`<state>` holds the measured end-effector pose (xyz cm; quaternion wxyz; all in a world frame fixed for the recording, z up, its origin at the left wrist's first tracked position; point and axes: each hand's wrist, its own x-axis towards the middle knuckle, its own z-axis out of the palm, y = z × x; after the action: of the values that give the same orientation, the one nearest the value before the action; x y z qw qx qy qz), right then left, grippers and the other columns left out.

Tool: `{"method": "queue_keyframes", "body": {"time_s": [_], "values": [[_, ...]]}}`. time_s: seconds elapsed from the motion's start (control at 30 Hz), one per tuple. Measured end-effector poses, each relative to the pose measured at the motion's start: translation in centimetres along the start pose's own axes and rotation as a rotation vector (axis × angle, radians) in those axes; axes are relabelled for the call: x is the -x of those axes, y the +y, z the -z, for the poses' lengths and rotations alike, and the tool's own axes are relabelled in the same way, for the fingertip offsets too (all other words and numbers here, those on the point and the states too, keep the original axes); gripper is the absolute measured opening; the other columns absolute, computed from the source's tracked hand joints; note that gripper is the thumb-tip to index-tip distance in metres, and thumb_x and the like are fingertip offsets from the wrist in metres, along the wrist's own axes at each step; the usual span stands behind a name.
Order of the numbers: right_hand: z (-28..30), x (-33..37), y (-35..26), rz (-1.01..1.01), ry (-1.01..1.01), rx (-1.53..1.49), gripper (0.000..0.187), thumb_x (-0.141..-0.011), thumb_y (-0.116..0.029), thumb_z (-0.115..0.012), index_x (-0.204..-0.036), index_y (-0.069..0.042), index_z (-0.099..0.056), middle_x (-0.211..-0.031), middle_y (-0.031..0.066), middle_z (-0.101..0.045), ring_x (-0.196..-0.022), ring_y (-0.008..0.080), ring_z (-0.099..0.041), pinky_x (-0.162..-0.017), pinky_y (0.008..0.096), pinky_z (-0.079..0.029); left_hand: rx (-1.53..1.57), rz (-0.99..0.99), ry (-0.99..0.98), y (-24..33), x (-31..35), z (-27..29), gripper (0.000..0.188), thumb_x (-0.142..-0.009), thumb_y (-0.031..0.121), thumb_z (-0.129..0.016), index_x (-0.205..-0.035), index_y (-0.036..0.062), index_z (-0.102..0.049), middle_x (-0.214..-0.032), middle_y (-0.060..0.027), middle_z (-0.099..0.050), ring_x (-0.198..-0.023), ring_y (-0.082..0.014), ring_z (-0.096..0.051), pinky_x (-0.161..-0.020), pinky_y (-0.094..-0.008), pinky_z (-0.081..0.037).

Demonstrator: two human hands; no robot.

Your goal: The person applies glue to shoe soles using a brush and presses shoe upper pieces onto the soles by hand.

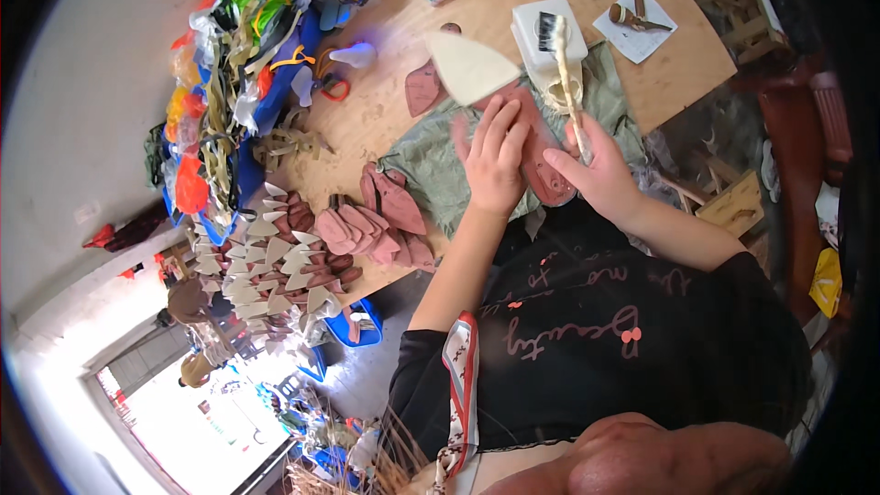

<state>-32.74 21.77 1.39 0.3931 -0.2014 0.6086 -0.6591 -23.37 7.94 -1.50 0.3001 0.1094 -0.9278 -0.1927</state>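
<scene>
My right hand (598, 170) grips the pale, crusted handle of a brush (563, 60). The brush's dark bristles, with white on them, lie over a white plastic container (529, 37). Fingers stretched out, my left hand (497, 158) rests on a dusty-red, leather-like piece (547, 170), whose near end reaches past the fingers toward my body. Just beyond those fingertips is a cream, rounded-triangle piece (472, 69), partly over red material. A crumpled grey-green cloth (431, 174) spreads beneath the work.
Stacked red pieces (353, 229) and many cream-tipped ones (266, 266) cover the table's left side. Bags and straps heap up (229, 82) at the far left. A hammer-like tool (632, 14) lies on white paper at the back right. A blue bin (365, 323) stands below the table edge.
</scene>
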Motion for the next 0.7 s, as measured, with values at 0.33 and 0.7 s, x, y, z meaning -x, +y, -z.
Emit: {"method": "queue_keyframes", "body": {"time_s": [0.33,0.7], "values": [[0.3,-0.3,1.8,0.15,0.024,0.262,0.031,-0.085,-0.02,-0.068,-0.101,-0.001,-0.05,-0.084,0.0049,-0.054,-0.074,0.0117,-0.05,-0.065,0.0272,-0.042,1.433,1.155,0.108,1.4,1.2,0.6,0.033,-0.099,0.02,-0.046,-0.124,-0.0006,-0.042,-0.119,-0.0158,-0.058,-0.107,-0.0248,-0.057,-0.094,-0.0372,-0.044],[6.3,-2.1,-1.1,0.247,-0.129,0.507,0.021,-0.092,-0.022,-0.057,-0.089,-0.001,-0.057,-0.066,0.0089,-0.056,-0.057,0.0166,-0.054,-0.053,0.0321,-0.04,1.347,1.069,0.013,2.5,0.4,4.6,0.023,-0.097,0.011,-0.046,-0.117,0.0007,-0.043,-0.099,-0.015,-0.062,-0.08,-0.0235,-0.066,-0.07,-0.0355,-0.057]]}}
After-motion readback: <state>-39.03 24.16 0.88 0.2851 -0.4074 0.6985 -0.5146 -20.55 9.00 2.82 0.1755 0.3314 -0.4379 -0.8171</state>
